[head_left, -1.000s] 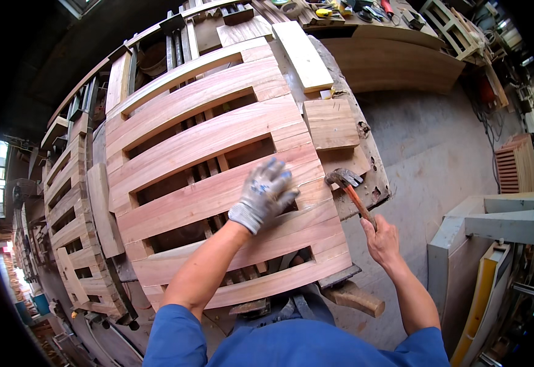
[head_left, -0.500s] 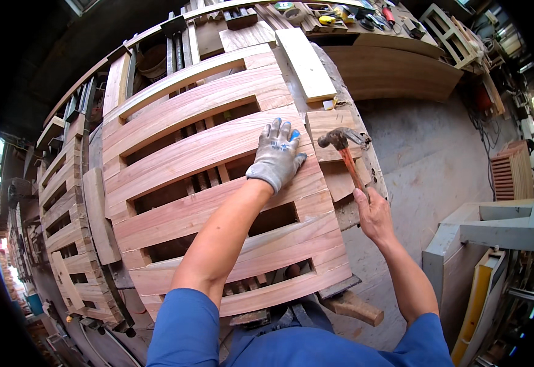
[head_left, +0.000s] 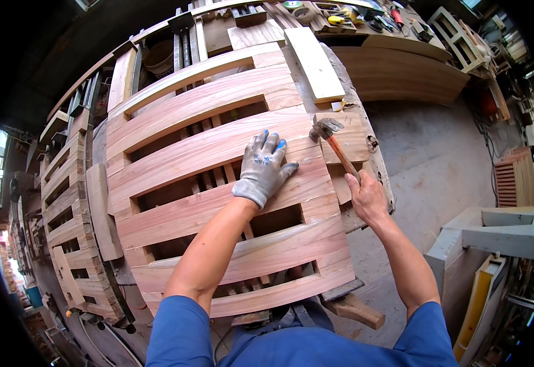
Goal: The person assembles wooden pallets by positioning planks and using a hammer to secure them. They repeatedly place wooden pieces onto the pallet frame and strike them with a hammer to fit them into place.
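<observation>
A slatted wooden panel (head_left: 218,142) with long slots between its boards lies in front of me. My left hand (head_left: 262,166), in a grey glove with blue-marked fingertips, rests spread on the panel right of its middle, holding nothing. Bare, my right hand (head_left: 368,197) grips the wooden handle of a claw hammer (head_left: 339,153) beyond the panel's right edge. The hammer's head is at that edge, apparently against the end of a board; whether it touches cannot be made out. A light wooden block (head_left: 347,137) lies just right of the hammer head.
A pale board (head_left: 314,64) lies beyond the panel's far right corner. Another slatted panel (head_left: 71,226) stands at the left, with a loose plank (head_left: 101,211) beside it. Tools crowd the far bench, including a red-handled tool (head_left: 396,17). A grey frame (head_left: 493,229) stands at the right.
The hammer has swung left, its head now at the panel's right edge. My left hand has shifted slightly left and nearer on the panel, still spread.
</observation>
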Available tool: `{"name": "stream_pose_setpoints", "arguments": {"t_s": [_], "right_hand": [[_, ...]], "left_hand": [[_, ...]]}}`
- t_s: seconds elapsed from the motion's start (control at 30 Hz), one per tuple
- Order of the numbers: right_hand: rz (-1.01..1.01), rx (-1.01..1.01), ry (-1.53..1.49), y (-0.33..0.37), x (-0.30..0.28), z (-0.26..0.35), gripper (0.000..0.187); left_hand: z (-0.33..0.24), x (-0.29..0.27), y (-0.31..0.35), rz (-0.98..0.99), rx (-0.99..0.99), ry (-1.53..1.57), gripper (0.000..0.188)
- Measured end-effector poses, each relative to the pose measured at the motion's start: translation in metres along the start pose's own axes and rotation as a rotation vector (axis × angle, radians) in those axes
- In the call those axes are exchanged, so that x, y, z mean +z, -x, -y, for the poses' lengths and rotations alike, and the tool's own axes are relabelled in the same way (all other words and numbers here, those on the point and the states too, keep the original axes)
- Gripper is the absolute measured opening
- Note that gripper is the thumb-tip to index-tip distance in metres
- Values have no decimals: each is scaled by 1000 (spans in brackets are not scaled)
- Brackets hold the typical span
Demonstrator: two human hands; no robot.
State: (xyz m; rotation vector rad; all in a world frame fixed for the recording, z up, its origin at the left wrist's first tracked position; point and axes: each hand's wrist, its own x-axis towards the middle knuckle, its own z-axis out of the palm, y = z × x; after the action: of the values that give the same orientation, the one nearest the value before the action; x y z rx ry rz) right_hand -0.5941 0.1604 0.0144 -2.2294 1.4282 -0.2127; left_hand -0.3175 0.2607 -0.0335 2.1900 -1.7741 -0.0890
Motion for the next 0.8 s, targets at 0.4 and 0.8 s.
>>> {"name": "stream_pose_setpoints", "arguments": {"t_s": [0.4, 0.8], "right_hand": [[10, -126, 78, 3, 5, 18, 41], [45, -177, 63, 0, 9, 29, 38]], "left_hand": [[3, 21, 12, -209, -95, 72, 87], [3, 22, 10, -219, -94, 103, 85]]}}
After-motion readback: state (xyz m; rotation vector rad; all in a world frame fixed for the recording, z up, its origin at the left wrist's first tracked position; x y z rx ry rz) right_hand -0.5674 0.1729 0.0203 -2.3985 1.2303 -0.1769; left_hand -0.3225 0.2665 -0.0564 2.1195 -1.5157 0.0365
